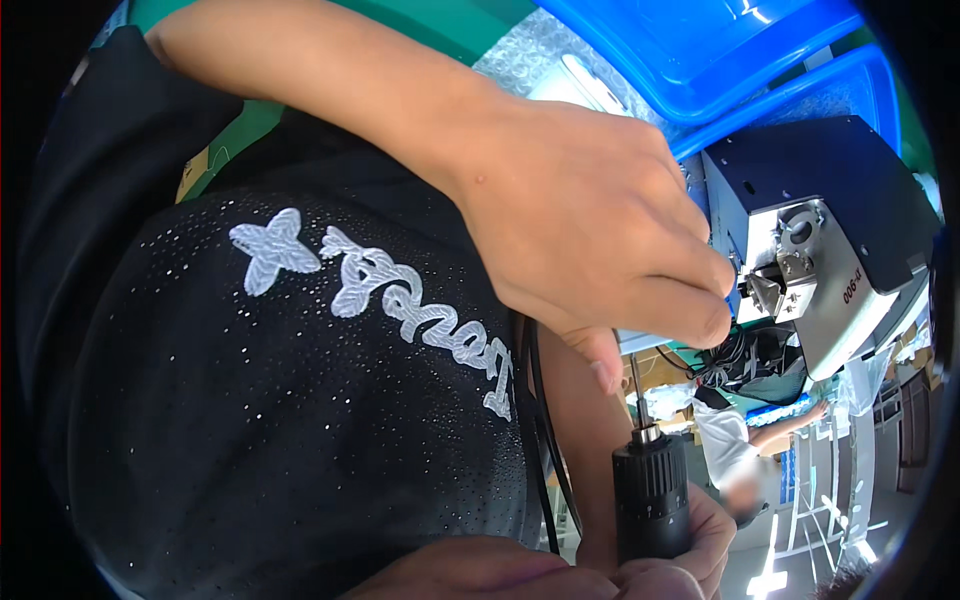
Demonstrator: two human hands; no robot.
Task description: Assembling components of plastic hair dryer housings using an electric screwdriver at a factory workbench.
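Observation:
My left hand (pixel 600 220) reaches in from the upper left, back of the hand showing, fingers curled and thumb pressed toward them. Something pale and flat peeks out beneath its fingers, mostly hidden, so I cannot make out what it is. At the lower edge, my right hand (pixel 708 530) is wrapped round a black electric screwdriver (pixel 650 490) with a ribbed collar. The thin metal bit (pixel 637 385) points up, its tip close under my left fingers. Whether it touches anything is hidden.
A black and silver screw feeder (pixel 820 200) with a metal bracket stands right of my left hand. Blue plastic bins (pixel 700 60) lie at the top. Dark cables (pixel 740 355) bunch below the feeder; another cable (pixel 543 430) hangs by my shirt. A person (pixel 730 445) is behind.

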